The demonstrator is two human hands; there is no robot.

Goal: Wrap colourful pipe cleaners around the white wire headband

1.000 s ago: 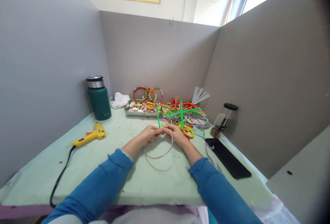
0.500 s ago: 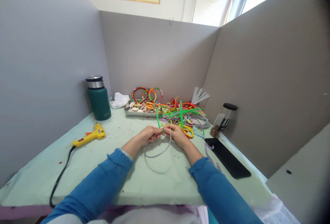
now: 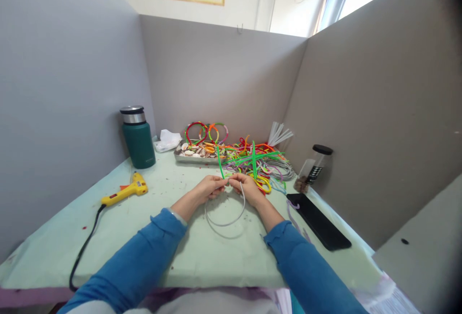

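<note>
My left hand (image 3: 209,188) and my right hand (image 3: 244,189) meet above the middle of the table, fingertips pinched close together. Between them is a thin grey-white ring (image 3: 228,225), hanging down toward me above the cloth. A green pipe cleaner (image 3: 219,161) rises from the fingertips of my left hand, where it meets the ring. The exact joint is hidden by my fingers. Just beyond my hands lies a tangled heap of coloured pipe cleaners (image 3: 249,157).
A metal tray (image 3: 198,160) of shells stands at the back, with colourful wrapped rings (image 3: 197,133) behind it. At left are a green bottle (image 3: 139,143) and a yellow glue gun (image 3: 126,192). At right are a phone (image 3: 319,222) and a clear jar (image 3: 314,168). Grey partitions enclose the table.
The ring has swung slightly to the right and looks rounder below my hands. The upright green pipe cleaner leans a little more to the left. Both hands stay nearly in place.
</note>
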